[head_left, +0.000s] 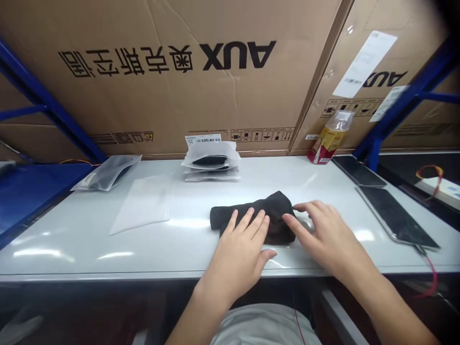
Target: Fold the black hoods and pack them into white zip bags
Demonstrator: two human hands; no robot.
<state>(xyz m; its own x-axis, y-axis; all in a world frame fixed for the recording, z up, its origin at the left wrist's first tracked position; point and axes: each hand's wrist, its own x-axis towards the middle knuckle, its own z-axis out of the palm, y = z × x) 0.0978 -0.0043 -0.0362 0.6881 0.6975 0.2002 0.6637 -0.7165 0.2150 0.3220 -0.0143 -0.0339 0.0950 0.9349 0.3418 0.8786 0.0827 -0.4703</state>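
A folded piece of black cloth (276, 211) lies on the white tabletop in front of me, with a narrower flap reaching left. My left hand (239, 254) rests flat on its left half, fingers stretched out and the thumb apart. At the cloth's right edge is my right hand (325, 235), its thumb on top of the fabric and its index fingertip against the edge, taking hold of it there. Something clear and shiny, perhaps plastic, shows beside the right fingers; its kind is not plain. The cloth's underside is hidden.
Behind the cloth stands a stack of frosted zip bags (212, 163) with black contents. Leftward are a flat translucent bag (145, 203) and a filled one (108, 172). A drink bottle (330, 136), two dark phone-like slabs (397, 215) and large cartons (172, 96) border the table (89, 230).
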